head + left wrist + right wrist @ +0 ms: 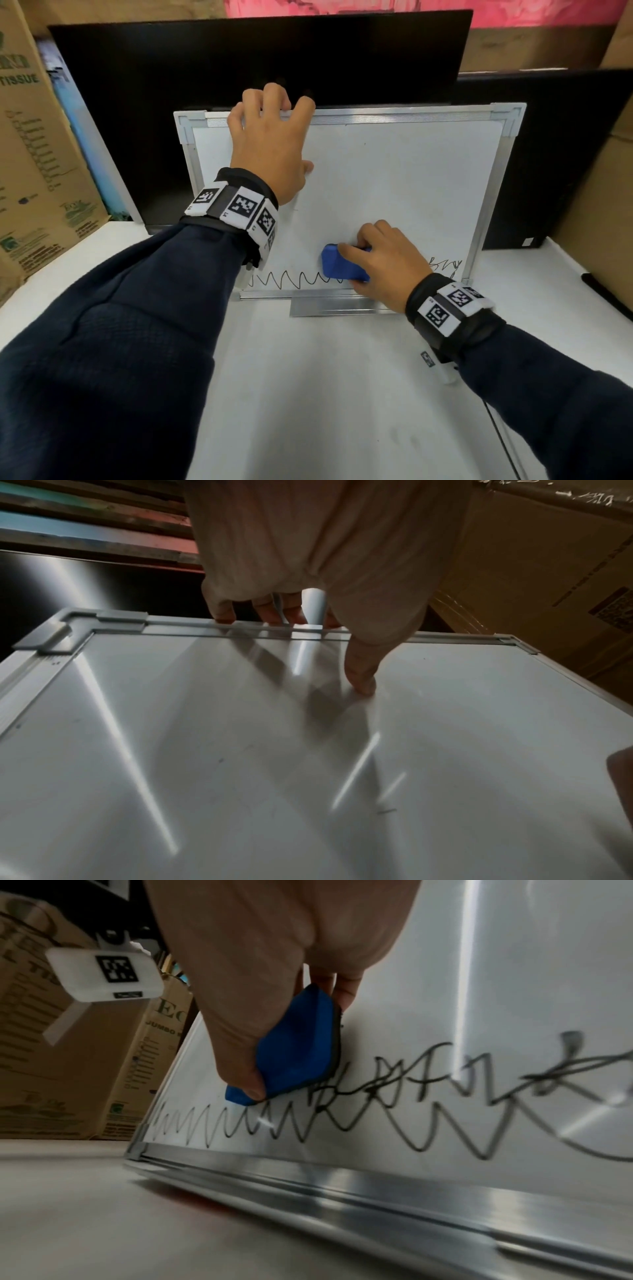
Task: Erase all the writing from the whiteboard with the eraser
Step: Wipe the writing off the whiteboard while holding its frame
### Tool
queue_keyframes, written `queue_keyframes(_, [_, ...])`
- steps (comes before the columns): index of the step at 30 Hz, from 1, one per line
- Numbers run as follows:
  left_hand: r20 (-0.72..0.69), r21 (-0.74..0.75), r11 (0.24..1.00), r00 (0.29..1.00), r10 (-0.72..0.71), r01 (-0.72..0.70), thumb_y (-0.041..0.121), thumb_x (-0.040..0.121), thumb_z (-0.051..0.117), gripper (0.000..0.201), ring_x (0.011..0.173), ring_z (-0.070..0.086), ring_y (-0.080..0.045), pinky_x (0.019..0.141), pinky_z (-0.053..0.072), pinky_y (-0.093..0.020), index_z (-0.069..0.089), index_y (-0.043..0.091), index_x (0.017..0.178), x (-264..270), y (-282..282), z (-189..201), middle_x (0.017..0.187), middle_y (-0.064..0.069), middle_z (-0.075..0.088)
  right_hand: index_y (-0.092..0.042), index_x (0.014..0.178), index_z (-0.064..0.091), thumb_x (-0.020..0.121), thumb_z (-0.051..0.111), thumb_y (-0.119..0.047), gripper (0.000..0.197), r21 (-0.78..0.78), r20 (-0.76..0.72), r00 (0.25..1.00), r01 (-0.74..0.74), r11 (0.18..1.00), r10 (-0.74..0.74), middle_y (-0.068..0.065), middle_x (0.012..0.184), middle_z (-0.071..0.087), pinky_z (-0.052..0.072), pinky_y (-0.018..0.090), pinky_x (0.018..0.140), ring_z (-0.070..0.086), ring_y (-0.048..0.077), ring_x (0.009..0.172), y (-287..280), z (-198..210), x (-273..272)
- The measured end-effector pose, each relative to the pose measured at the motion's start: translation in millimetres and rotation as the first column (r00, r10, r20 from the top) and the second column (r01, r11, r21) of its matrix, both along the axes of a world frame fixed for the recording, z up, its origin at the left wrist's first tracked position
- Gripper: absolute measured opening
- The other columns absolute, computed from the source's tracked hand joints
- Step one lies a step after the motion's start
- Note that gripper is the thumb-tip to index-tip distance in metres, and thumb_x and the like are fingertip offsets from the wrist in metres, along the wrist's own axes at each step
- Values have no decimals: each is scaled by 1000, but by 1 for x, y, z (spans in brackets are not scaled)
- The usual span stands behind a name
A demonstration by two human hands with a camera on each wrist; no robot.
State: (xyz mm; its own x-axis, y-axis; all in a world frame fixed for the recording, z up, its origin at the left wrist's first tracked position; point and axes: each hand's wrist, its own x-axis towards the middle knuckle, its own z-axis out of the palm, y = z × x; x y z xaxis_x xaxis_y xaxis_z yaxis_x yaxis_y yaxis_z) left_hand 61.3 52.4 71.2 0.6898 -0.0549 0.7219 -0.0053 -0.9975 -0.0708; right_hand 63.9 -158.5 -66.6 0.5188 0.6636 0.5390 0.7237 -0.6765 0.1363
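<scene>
Blue eraser (pixel 344 263): pressed flat against the lower part of the whiteboard (pixel 394 178), just above the bottom frame, its dark felt side on the board at the top of the scribble.
Right hand (pixel 383 260): grips the eraser, thumb (pixel 246 1080) curled on its lower left edge, fingertips (pixel 346 991) on the opposite edge; the blue back sits under the palm, between thumb and fingers.
Left hand (pixel 270 144): holds the board's top frame, four fingers (pixel 222 610) hooked over the edge, thumb (pixel 363 674) pressed on the white face below.
Writing (pixel 377 1112): black zigzag and loops along the bottom strip, running both sides of the eraser; the board above it looks clean.
Board: stands tilted back on the white table (pixel 325 394), leaning on a dark monitor (pixel 239 61).
Surroundings: cardboard boxes (pixel 37 154) at left.
</scene>
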Motion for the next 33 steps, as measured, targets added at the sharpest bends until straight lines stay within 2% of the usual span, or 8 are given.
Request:
queue_keyframes(5, [-22, -8, 1000, 999, 24, -24, 39, 78, 79, 69, 124, 39, -37, 108, 34, -52, 43, 23, 135, 2, -3, 3, 132, -12, 43, -15, 104, 72, 54, 89, -23, 54, -7, -29, 999, -18, 1000, 18, 9, 88, 54, 41, 35, 61, 51, 32, 79, 23, -2, 0])
queue_keyframes(10, [-15, -54, 995, 997, 79, -80, 30, 69, 79, 73, 120, 41, -37, 110, 35, -55, 40, 21, 130, 8, -14, 0, 128, -14, 43, -20, 108, 70, 60, 88, -26, 52, 2, -75, 994, 77, 997, -77, 6, 88, 51, 46, 38, 63, 50, 29, 80, -31, 1, 3])
queue_keyframes(14, [-10, -125, 987, 995, 101, -102, 21, 63, 78, 76, 119, 41, -38, 110, 36, -53, 40, 18, 128, 11, -25, -1, 129, -15, 43, -20, 112, 68, 65, 88, -31, 52, -19, -83, 981, 174, 985, -175, 6, 90, 50, 48, 38, 65, 49, 27, 82, -64, 3, -1])
queue_keyframes(20, [-15, -116, 987, 993, 114, -115, 16, 63, 77, 74, 118, 40, -38, 108, 36, -48, 39, 17, 127, 10, -27, 0, 128, -17, 42, -19, 106, 69, 61, 88, -28, 50, -36, -64, 986, 154, 987, -156, 6, 87, 50, 42, 34, 61, 48, 28, 79, -47, 2, 0])
queue_keyframes(26, [-31, -102, 981, 986, 164, -166, 16, 63, 76, 75, 119, 41, -40, 108, 37, -52, 37, 16, 128, 9, -35, 1, 130, -18, 41, -19, 104, 71, 56, 90, -28, 53, -70, -71, 987, 140, 988, -145, 7, 87, 53, 38, 33, 60, 51, 31, 77, -23, 1, -2])
queue_keyframes(33, [-27, -115, 970, 977, 213, -215, 10, 66, 74, 81, 131, 36, -42, 112, 32, -60, 33, 16, 136, 11, -42, -5, 141, -21, 37, -25, 110, 66, 63, 86, -36, 52, -81, -124, 940, 309, 948, -317, 5, 92, 51, 41, 34, 60, 48, 29, 78, -73, 3, -3])
